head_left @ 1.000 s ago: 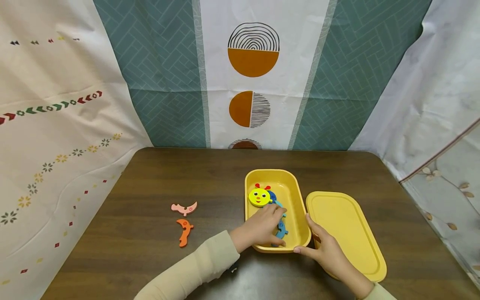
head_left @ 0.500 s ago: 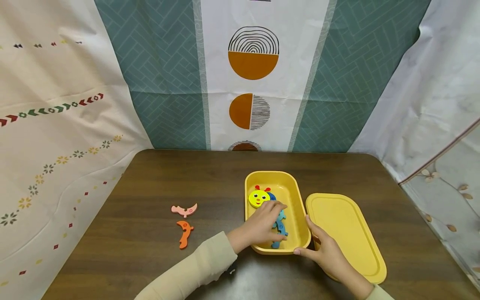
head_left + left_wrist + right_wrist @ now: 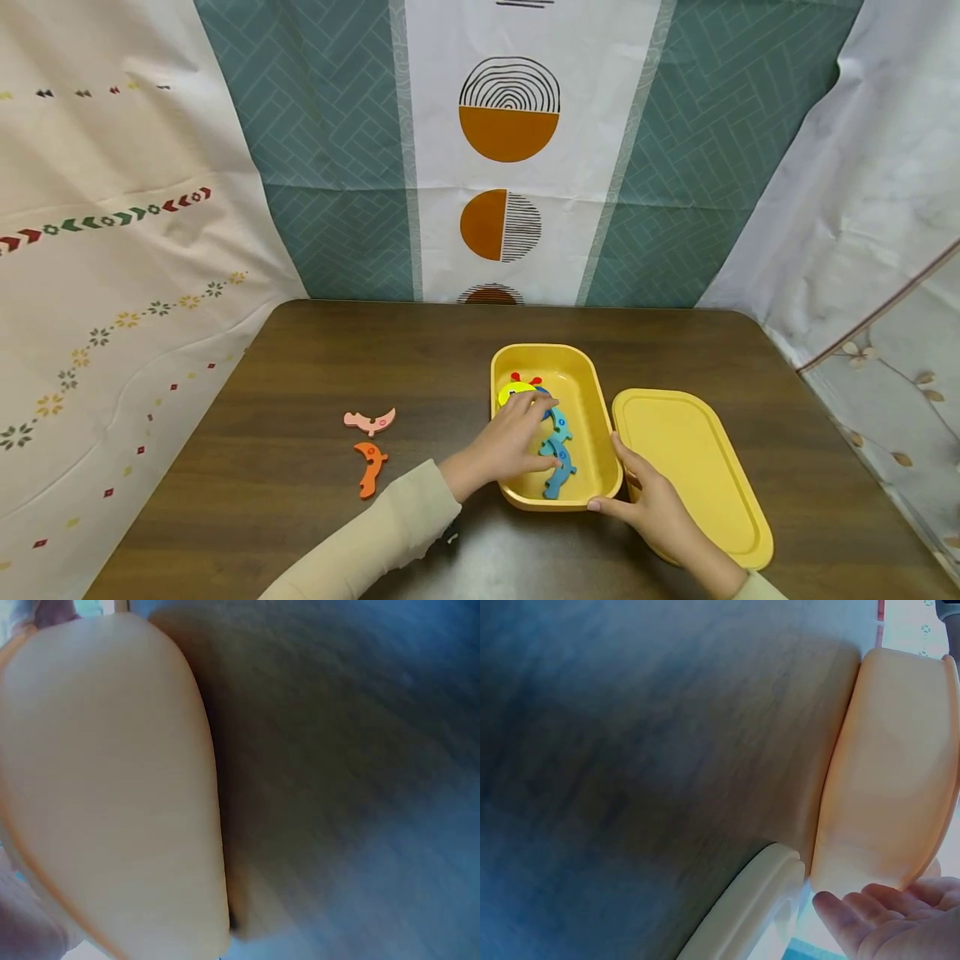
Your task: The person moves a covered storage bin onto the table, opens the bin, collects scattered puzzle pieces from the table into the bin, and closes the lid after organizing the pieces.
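Observation:
My left hand (image 3: 501,446) hovers over the yellow box (image 3: 585,400), fingers and thumb spread, with nothing visibly gripped. Beneath it lie a blue toy puzzle piece (image 3: 558,477), a light-blue piece (image 3: 561,427) and a yellow caterpillar face (image 3: 513,392) with red antennae. The hand partly hides the face and a darker blue piece behind it. My right hand (image 3: 658,504) holds the box's near right corner, thumb on the front wall and fingers along the right side. In the right wrist view, its fingertips touch the box's outer wall (image 3: 885,772).
The yellow lid (image 3: 686,467) lies flat right of the box. On the table's left are a pink puzzle piece (image 3: 378,422) and an orange one (image 3: 369,479). A small dark object (image 3: 452,533) shows beside my left sleeve. Patterned curtains (image 3: 333,167) rise behind the table.
My left hand has drawn slightly left, uncovering more of the light-blue and blue pieces and covering more of the yellow face. The right hand stays at the box's corner.

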`<state>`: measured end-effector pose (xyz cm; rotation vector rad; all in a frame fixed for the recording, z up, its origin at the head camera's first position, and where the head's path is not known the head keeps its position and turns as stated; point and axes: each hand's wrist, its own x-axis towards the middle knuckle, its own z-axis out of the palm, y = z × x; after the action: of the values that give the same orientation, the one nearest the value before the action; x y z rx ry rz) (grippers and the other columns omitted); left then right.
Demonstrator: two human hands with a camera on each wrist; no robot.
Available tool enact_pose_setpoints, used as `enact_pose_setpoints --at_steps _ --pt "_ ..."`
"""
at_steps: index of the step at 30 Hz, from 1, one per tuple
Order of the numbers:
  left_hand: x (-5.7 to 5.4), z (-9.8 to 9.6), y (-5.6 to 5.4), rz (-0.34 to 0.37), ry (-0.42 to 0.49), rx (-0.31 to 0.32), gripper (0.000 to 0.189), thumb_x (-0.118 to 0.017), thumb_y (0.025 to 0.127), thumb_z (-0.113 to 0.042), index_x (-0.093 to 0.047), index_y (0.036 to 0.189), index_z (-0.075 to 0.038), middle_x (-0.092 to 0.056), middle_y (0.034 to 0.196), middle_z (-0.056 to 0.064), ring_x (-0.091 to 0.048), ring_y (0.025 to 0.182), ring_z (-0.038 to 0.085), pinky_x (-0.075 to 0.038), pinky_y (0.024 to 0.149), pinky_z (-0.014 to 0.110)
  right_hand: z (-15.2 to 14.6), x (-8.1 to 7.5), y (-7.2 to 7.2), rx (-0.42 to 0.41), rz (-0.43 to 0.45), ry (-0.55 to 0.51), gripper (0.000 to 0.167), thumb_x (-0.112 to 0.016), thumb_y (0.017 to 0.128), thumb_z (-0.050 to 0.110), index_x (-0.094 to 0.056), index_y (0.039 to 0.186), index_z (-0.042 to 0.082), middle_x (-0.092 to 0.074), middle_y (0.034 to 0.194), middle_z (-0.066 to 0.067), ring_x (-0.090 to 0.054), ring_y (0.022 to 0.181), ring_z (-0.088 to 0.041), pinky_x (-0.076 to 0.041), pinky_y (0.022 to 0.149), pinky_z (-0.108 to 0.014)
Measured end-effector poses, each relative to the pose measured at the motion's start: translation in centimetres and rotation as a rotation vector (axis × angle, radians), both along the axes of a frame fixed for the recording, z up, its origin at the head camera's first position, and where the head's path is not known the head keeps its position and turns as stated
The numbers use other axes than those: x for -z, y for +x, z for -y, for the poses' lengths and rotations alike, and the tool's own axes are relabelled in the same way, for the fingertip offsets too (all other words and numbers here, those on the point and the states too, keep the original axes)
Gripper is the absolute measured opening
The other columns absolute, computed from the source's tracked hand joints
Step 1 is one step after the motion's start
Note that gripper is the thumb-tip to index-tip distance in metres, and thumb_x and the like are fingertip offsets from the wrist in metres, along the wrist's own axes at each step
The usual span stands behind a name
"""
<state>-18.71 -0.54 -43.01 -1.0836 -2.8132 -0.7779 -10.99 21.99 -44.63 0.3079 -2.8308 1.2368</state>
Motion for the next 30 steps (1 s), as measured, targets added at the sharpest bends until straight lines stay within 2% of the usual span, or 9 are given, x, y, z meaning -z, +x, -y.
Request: enact_pose_setpoints --at_steps 6,15,21,25,30 --pt "-0.3 1.1 -0.3 0.016 0.046 -0.040 0.075 -0.078 0.077 -0.035 -0.041 0.137 -0.009 -0.041 0.139 0.010 -0.038 0.128 0.027 -0.035 0.106 0.044 0.0 0.0 -0.1 0.012 0.050 0.001 0.090 -0.080 0.074 0.027 -0.033 0.143 -0.006 -0.037 0.145 -0.028 -0.041 0.130 -0.043 -0.046 0.093 -0.049" --pt "-1.4 3.0 -0.7 0.040 0.059 -0.101 0.073 -0.075 0.080 -0.034 -0.040 0.139 -0.009 -0.041 0.139 0.011 -0.036 0.129 0.027 -0.035 0.107 0.046 0.0 0.1 -0.1 0.017 0.037 0.009 0.091 -0.081 0.072 0.028 -0.034 0.143 -0.006 -0.038 0.144 -0.028 -0.041 0.130 -0.042 -0.046 0.092 -0.047" --pt "-1.9 5.0 -1.2 0.015 0.101 -0.182 0.068 -0.076 0.080 -0.029 -0.044 0.136 -0.005 -0.046 0.135 0.013 -0.041 0.125 0.029 -0.035 0.106 0.048 0.0 0.1 -0.1 0.017 0.031 0.021 0.092 -0.081 0.072 0.030 -0.034 0.143 -0.006 -0.038 0.145 -0.027 -0.042 0.130 -0.042 -0.047 0.092 -0.047" --pt "-1.7 6.5 -1.5 -0.025 0.078 -0.248 0.067 -0.076 0.080 -0.029 -0.046 0.134 -0.004 -0.048 0.131 0.013 -0.044 0.122 0.029 -0.038 0.104 0.048 0.0 0.0 -0.1 0.016 0.030 0.022 0.092 -0.081 0.072 0.030 -0.034 0.143 -0.006 -0.038 0.145 -0.027 -0.042 0.130 -0.042 -0.046 0.092 -0.047" --pt "-1.4 8.4 -1.9 -0.056 0.048 -0.291 0.064 -0.075 0.080 -0.030 -0.048 0.132 -0.003 -0.050 0.129 0.014 -0.046 0.121 0.031 -0.039 0.103 0.049 0.0 0.1 -0.1 0.018 0.028 0.021 0.092 -0.081 0.072 0.030 -0.034 0.143 -0.006 -0.039 0.144 -0.027 -0.043 0.129 -0.041 -0.047 0.092 -0.047"
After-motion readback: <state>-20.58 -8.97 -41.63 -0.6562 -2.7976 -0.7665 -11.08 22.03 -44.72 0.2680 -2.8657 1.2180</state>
